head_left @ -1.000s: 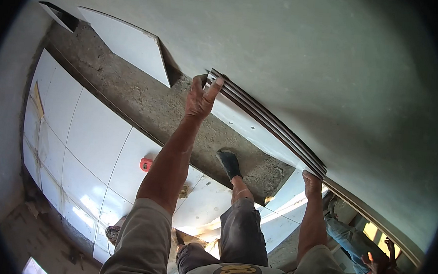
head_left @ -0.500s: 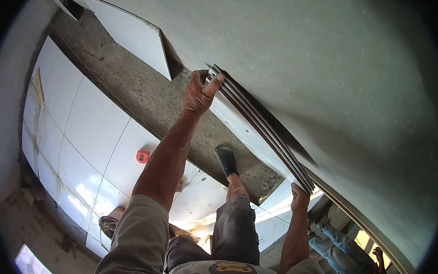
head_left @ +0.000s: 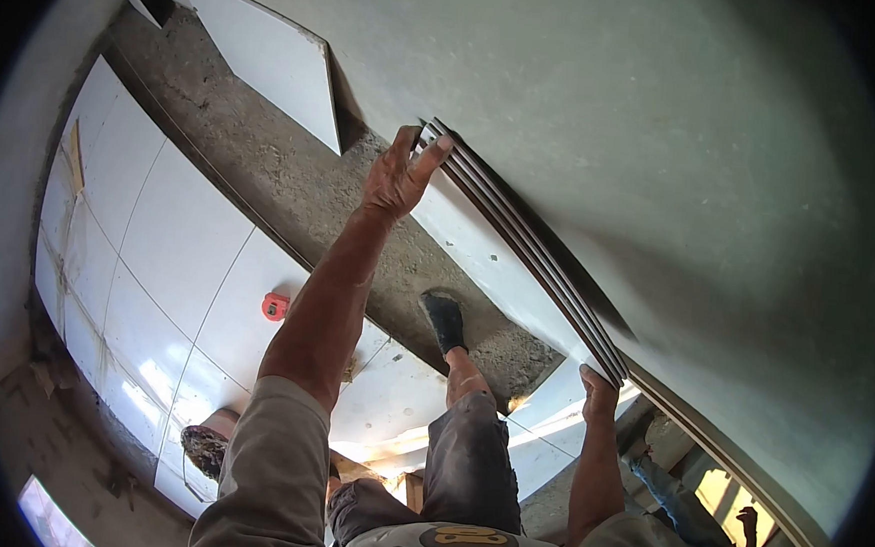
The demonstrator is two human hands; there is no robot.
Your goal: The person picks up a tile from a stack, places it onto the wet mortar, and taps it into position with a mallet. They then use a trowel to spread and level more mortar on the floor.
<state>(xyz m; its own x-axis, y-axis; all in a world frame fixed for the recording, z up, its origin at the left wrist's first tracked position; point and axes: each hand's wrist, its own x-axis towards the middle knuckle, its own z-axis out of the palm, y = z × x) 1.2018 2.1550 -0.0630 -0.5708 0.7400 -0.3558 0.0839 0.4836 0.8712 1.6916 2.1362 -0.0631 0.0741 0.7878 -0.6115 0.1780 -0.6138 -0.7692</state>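
One stack of big tiles (head_left: 531, 251) is between our left hand (head_left: 395, 176) and our right hand (head_left: 598, 394), beside the wall (head_left: 723, 191).
Our left hand is closed around one end, with its thumb over the edges. Our right hand grips the other end, though we cannot see all its fingers. Both touch the stack, so neither is nearer. We see it in front of us, a bit to the right. Its long edges slant from the left hand, farther out, to the right hand, closer to our body. We cannot tell if its back touches the wall. On our left, a bare strip of floor (head_left: 235, 146) runs next to white floor tiles (head_left: 174, 232), and a red tape measure (head_left: 275, 307) lies on them.
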